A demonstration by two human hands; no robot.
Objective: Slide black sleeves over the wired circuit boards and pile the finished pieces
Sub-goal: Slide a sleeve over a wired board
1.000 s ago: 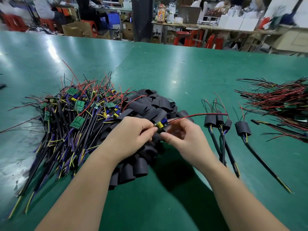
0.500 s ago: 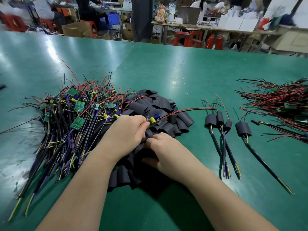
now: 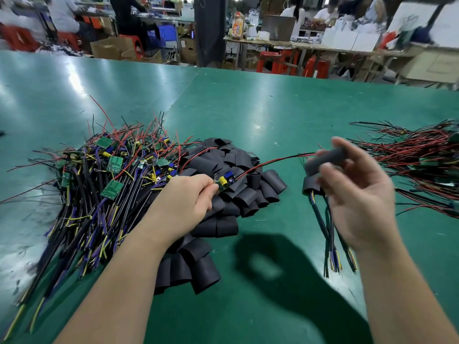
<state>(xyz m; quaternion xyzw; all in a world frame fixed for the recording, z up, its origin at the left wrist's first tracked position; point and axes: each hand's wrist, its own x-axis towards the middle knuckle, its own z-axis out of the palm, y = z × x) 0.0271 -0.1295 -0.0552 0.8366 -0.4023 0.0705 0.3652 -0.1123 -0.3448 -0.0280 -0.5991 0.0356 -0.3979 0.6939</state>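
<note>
My left hand pinches a small wired circuit board with a yellow and a blue part, just above the heap of black sleeves. Red and black leads run from the board to the right. Raised over the table, my right hand holds one black sleeve, blurred by motion. Several sleeved pieces lie under that hand, partly hidden by it, cables trailing toward me. A big heap of bare wired boards lies left of the sleeves.
Another bundle of red and black wires lies at the right edge of the green table. Beyond the table's far edge stand cardboard boxes, red stools and benches with people at work.
My right hand lifted out of the sleeve heap and swung right and up, now carrying a black sleeve. My left hand stayed in place with the board.
</note>
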